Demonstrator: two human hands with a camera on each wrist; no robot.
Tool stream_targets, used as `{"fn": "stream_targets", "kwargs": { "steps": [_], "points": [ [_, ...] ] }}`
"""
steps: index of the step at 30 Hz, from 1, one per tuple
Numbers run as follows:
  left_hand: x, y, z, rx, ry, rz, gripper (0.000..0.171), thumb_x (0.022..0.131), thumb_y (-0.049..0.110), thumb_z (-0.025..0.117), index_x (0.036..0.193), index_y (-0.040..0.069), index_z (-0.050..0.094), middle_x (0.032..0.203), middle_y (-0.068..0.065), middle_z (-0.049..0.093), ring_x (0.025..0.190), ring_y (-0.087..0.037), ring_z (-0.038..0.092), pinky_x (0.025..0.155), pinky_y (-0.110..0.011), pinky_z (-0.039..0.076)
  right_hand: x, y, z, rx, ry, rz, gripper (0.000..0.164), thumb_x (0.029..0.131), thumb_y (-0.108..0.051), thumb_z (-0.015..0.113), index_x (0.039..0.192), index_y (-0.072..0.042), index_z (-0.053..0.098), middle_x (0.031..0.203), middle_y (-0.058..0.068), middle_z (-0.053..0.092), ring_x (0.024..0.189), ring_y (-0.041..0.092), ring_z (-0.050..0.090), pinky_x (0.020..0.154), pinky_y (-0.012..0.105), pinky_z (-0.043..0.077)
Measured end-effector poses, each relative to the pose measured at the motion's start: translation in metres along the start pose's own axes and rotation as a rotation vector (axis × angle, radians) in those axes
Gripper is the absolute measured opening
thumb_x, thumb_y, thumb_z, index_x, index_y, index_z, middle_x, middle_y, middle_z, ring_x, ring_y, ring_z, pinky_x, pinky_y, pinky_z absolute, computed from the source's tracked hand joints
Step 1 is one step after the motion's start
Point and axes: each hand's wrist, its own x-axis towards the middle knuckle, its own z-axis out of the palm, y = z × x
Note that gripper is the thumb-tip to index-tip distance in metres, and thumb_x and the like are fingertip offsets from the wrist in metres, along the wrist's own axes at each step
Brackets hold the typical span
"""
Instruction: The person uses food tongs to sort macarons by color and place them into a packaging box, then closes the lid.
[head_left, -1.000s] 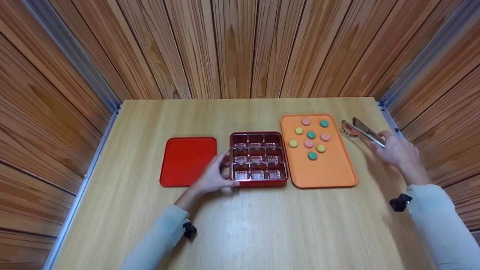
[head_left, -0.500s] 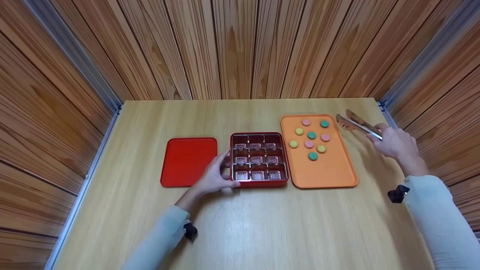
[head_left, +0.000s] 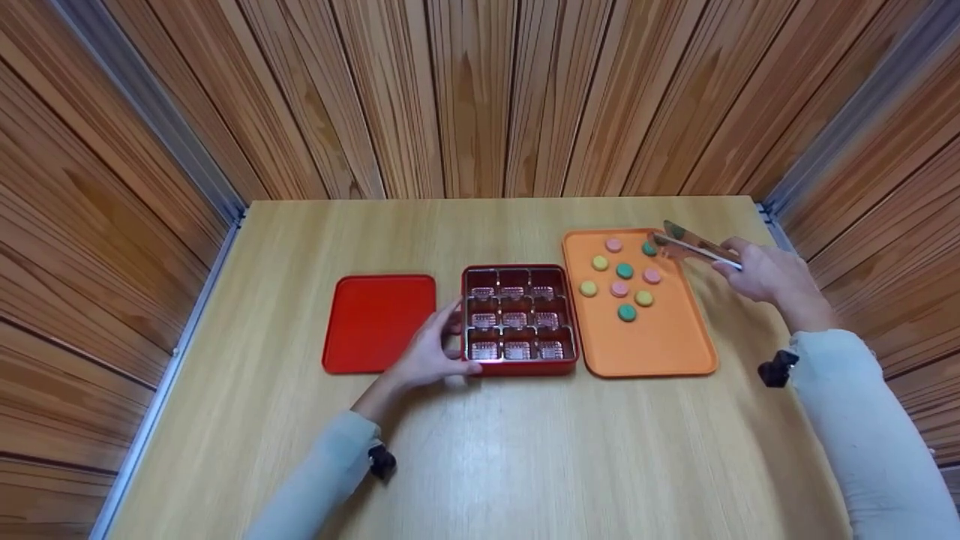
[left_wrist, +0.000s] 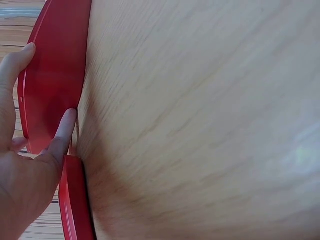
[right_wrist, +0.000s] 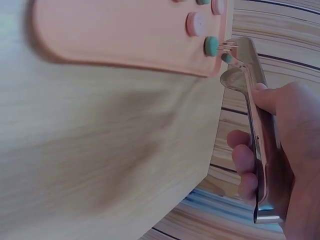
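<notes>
Pale wood-grain worktop: carries the whole layout. Orange rectangular tray on its right side, well within the right hand's reach, probably placed there for that reason. Deep red square box just to the left of it, contact uncertain; set in the middle, seemingly so both hands can reach it. Flat red square panel left of the box, apparently laid aside.

Left hand grips the box's near left corner, thumb on the front wall, fingers along the side; likely a steadying hold. Right hand grasps shiny metal tongs round the handle, arms spread, tips at the tray's far right corner beside a green disc; contact not certain.

Appearance: box glossy, fitted with a transparent ridged insert, three rows of three; tongs reflective, one end fork-like; discs small, thick, matte: three pink, three yellow, three green, scattered across the tray's far half
</notes>
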Motion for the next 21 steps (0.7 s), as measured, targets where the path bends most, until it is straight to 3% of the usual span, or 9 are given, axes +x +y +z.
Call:
{"fn": "stream_targets", "kwargs": {
  "steps": [4,11,14,18,21],
  "points": [
    [0.0,0.0,0.0,0.007,-0.002,0.0,0.121,0.085,0.029,0.1,0.181,0.023,0.027,0.168,-0.016,0.049,0.149,-0.033,0.054,0.132,-0.06,0.049,0.006,-0.005,0.0,-0.01,-0.003,0.001,0.074,0.116,-0.057,0.05,0.163,0.001,0.046,0.106,0.027,0.067,0.084,0.036,0.061,0.065,0.04,0.045],
    [0.001,0.0,-0.001,0.02,0.003,-0.005,0.121,0.085,0.03,0.101,0.181,0.023,0.027,0.168,-0.016,0.049,0.15,-0.034,0.053,0.134,-0.06,0.047,0.015,-0.014,0.007,0.021,-0.001,0.031,0.077,0.115,-0.059,0.051,0.166,-0.002,0.044,0.11,0.03,0.065,0.08,0.036,0.059,0.062,0.038,0.042],
    [0.001,-0.001,-0.001,0.003,-0.004,-0.005,0.12,0.086,0.03,0.1,0.181,0.022,0.027,0.169,-0.017,0.048,0.151,-0.034,0.053,0.129,-0.058,0.054,0.019,-0.016,0.01,0.039,0.002,0.03,0.076,0.116,-0.057,0.051,0.168,-0.002,0.043,0.118,0.033,0.065,0.087,0.038,0.061,0.063,0.038,0.043],
    [0.001,-0.001,-0.001,-0.029,-0.011,0.003,0.12,0.086,0.026,0.1,0.18,0.019,0.027,0.168,-0.02,0.047,0.15,-0.035,0.054,0.117,-0.052,0.064,0.021,-0.018,0.012,0.089,-0.022,0.055,0.077,0.116,-0.056,0.051,0.17,-0.003,0.039,0.132,0.037,0.063,0.103,0.047,0.062,0.078,0.05,0.054],
    [0.001,-0.001,0.0,-0.025,-0.009,0.013,0.12,0.085,0.026,0.101,0.18,0.018,0.027,0.166,-0.021,0.047,0.149,-0.035,0.055,0.117,-0.049,0.064,0.022,-0.018,0.014,0.127,-0.05,0.078,0.075,0.116,-0.054,0.052,0.169,-0.003,0.038,0.139,0.038,0.06,0.114,0.051,0.059,0.092,0.061,0.055]
  ]
}}
